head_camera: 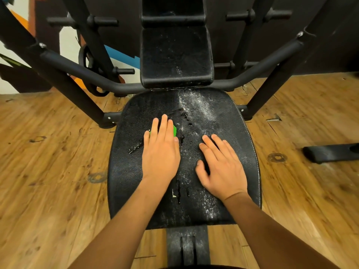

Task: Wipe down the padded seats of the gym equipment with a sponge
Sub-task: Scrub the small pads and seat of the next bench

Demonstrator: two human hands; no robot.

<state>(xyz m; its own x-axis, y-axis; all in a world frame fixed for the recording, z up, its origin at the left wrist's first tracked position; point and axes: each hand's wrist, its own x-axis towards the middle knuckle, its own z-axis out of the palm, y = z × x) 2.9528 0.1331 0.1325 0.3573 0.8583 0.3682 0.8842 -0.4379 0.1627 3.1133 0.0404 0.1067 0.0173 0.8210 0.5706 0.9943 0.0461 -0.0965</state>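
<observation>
My left hand (160, 150) lies flat on the green sponge (174, 130), fingers straight and held close together, pressing it down onto the padded seat (236, 136). The sponge sits a little left of the seat's middle, nearer the far edge than the near one. Only a green strip of it shows past my index finger, and a sliver by my little finger; my palm hides the rest. My right hand (221, 167) rests on the seat's right half, palm down, fingers slightly spread and the thumb stretched out toward the left. It holds nothing.

A streak of white dust (196, 105) runs from the far edge down the middle toward the near edge, passing between my hands. Dark wet marks lie beside the sponge and also near my left wrist.

Behind the far edge stands the black back pad (174, 55), also speckled with white. A bent black frame bar (87, 72) crosses behind the seat, and slanted uprights rise on both sides of it. Short weight pegs (124, 71) stick out from the left upright. Below the near edge the seat post (187, 247) shows, dusty too. The wooden floor (48, 171) surrounds everything, with ring marks on it, and a black foot (330, 152) of other equipment lies on it well to the right of the seat.
</observation>
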